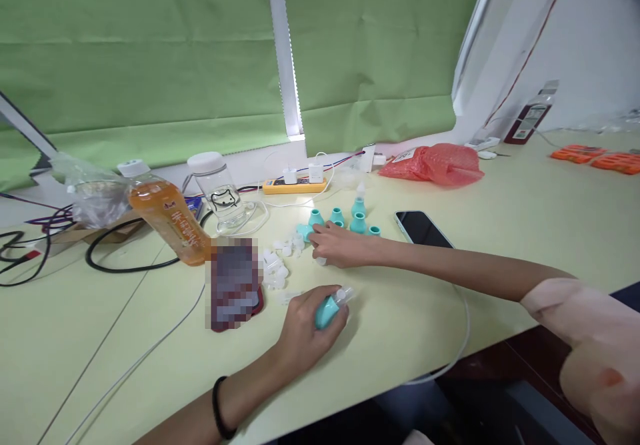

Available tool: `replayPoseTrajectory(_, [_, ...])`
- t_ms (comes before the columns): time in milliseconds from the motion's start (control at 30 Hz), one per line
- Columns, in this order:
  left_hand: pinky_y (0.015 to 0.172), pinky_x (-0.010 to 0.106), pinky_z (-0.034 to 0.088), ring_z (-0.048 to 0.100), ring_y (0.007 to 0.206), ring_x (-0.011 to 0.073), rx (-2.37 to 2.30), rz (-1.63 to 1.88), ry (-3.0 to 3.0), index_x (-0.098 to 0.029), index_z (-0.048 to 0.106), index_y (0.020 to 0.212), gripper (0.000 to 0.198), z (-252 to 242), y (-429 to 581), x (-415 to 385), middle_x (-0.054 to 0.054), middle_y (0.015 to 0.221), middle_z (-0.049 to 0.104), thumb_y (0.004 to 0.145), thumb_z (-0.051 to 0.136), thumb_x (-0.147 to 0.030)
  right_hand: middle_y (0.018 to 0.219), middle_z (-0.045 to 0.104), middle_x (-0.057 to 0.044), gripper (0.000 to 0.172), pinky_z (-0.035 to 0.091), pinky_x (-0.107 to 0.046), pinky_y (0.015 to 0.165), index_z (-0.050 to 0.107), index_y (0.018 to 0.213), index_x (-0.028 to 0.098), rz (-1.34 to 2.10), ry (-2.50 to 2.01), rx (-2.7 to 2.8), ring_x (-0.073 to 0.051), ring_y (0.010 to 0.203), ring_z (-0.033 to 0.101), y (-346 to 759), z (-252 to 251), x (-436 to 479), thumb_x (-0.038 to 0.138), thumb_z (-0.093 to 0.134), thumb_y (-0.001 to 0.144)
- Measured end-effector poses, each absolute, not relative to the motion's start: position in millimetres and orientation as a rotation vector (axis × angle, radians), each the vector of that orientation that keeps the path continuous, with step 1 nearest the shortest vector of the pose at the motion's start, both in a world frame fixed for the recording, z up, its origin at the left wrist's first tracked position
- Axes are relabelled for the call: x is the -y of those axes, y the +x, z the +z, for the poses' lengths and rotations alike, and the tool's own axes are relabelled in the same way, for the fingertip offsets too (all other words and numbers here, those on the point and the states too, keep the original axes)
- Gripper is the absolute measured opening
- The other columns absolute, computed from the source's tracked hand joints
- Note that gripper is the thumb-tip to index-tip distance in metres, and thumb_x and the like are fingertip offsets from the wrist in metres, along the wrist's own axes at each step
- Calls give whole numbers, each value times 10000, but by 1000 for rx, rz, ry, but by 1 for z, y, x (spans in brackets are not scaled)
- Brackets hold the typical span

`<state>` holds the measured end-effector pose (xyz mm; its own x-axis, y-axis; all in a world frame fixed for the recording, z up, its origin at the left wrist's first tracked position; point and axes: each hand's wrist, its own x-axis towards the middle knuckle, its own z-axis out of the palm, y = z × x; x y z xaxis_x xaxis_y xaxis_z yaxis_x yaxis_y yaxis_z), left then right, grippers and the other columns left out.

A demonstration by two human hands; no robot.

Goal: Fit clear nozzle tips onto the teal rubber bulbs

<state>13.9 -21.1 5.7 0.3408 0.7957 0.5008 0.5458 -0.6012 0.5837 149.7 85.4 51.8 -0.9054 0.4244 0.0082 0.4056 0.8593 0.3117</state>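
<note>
My left hand (pixel 310 328) is closed around a small teal squeeze bulb (pixel 327 313), which has a clear plastic nozzle (pixel 344 294) at its upper end. It is held just over the near part of the table. Farther back, my right hand (pixel 343 245) has its fingers curled down at the edge of a group of teal bulbs (pixel 358 223). One teal bulb (pixel 304 233) lies tipped against its fingertips, and a small whitish piece (pixel 321 261) shows under the thumb side. What the fingers grip is hidden. Loose white plastic parts (pixel 275 270) lie to the left.
A pixelated dark red object (pixel 235 285) lies left of the white parts. Behind stand an orange drink bottle (pixel 167 215), a clear cup (pixel 217 191) and a yellow power strip (pixel 294 186). A phone (pixel 423 229) and red bubble wrap (pixel 435 165) are right. Cables cross the table (pixel 165 385).
</note>
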Motion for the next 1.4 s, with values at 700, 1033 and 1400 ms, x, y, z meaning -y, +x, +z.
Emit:
replayPoseTrajectory(700, [608, 243, 437, 564, 625, 129, -1290, 1008, 2174, -165, 571, 839, 149, 11, 15, 20, 8, 740, 637, 729, 498, -233, 683, 574, -79, 204, 239, -414, 742, 494, 871, 86, 462, 937, -2767, -212, 684, 523, 146, 51, -79, 46, 454, 674])
replayPoseTrajectory(1033, [603, 224, 408, 520, 610, 120, -1336, 1028, 2048, -157, 578, 808, 150, 10, 15, 16, 0, 700, 605, 726, 496, -253, 762, 535, -86, 347, 293, -357, 683, 481, 900, 91, 518, 1020, -2858, -211, 739, 487, 150, 55, -69, -56, 436, 589])
replayPoseTrajectory(1400, [553, 199, 364, 444, 566, 99, -1341, 1097, 1849, -156, 553, 772, 180, 7, 14, 12, -28, 622, 521, 749, 475, -316, 729, 487, -30, 117, 428, -239, 564, 613, 769, 133, -821, 1026, -3576, -95, 610, 479, 186, 52, -55, 112, 549, 673])
